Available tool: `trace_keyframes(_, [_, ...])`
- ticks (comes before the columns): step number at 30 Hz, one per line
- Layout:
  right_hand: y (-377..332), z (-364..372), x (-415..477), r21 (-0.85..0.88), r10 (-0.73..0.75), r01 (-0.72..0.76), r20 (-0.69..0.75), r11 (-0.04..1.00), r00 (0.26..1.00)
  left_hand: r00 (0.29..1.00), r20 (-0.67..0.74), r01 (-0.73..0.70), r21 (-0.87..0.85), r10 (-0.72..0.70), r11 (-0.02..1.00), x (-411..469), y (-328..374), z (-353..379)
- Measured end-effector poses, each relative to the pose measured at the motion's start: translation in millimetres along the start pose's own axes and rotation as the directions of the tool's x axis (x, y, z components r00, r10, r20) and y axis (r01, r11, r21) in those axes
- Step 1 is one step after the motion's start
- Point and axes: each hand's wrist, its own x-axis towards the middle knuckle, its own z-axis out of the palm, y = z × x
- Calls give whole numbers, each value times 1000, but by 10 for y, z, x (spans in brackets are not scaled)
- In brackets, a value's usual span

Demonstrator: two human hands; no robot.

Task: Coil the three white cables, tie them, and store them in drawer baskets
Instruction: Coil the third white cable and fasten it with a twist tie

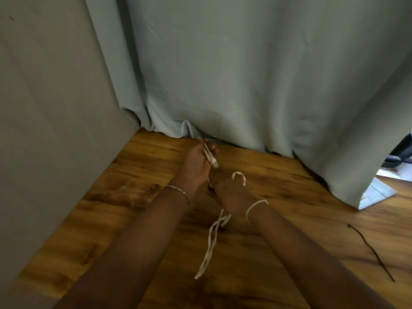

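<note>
Most of the upper frame is taken up by a pale green curtain, with a grey panel filling the left side. The lower half is covered by a wood-grain floor, and both bare forearms are stretched out over it from the bottom edge.

The white cable is found right at centre: loose doubled strands are hung down below the hands, a loop is draped over the right wrist, and another small loop is poked up above the right hand, which is curled shut around the strands. The left hand, just above it, is closed with the cable's plug end pinched in the fingers. A thin bracelet is worn on the left wrist. A dark cord is left lying at lower right, well apart.
</note>
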Motion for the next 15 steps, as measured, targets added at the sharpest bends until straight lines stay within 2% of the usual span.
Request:
trace_keyframes(2, [-44, -68, 52, -65, -50, 51, 13, 997, 999, 996, -26, -75, 261, 85, 962, 60, -40, -125])
trace_keyframes(3, [-74, -117, 77, -91, -76, 77, 21, 993, 997, 992, -3, -113, 435, 127, 893, 89, -48, -202])
trace_keyframes(6, [-185, -293, 148, -165, -105, 106, 13, 981, 994, 972, 127, -219, 801, 200, 558, 105, 1, -408])
trace_keyframes(7, [-212, -350, 171, -211, -116, 112, -6, 971, 993, 964, 169, -246, 862, 205, 444, 93, 34, -458])
trace_keyframes(9, [-225, -440, 209, -297, -123, 112, -18, 948, 992, 954, 245, -287, 913, 171, 291, 86, 82, -530])
trace_keyframes(15, [-214, -530, 326, -379, -62, 55, -7, 924, 998, 958, 285, -287, 954, 37, 82, 116, 194, -666])
